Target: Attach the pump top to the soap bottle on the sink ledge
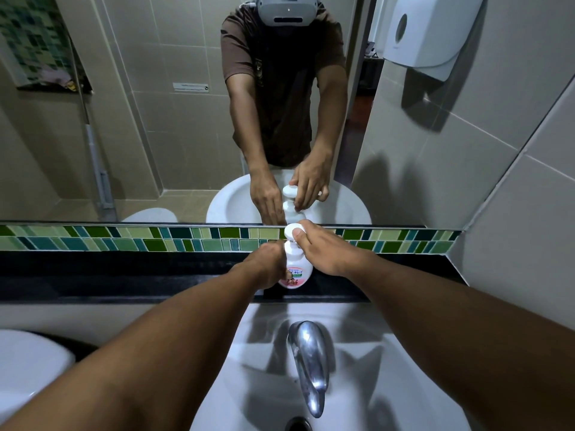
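Note:
A white soap bottle [296, 269] with a pink label stands upright on the black sink ledge [124, 275], just below the mirror. My left hand [264, 262] wraps around the bottle's left side and holds it. The white pump top [292, 232] sits on the bottle's neck. My right hand [326, 248] grips the pump top from the right, thumb on its front. The neck and collar are partly hidden by my fingers, so I cannot tell how far the pump is seated.
A chrome faucet [308, 362] rises over the white basin [389, 368] directly below my arms. A green mosaic tile strip [155, 239] runs behind the ledge under the mirror [155, 119]. A white dispenser [429, 32] hangs on the right wall. Another basin's edge [28, 368] shows at left.

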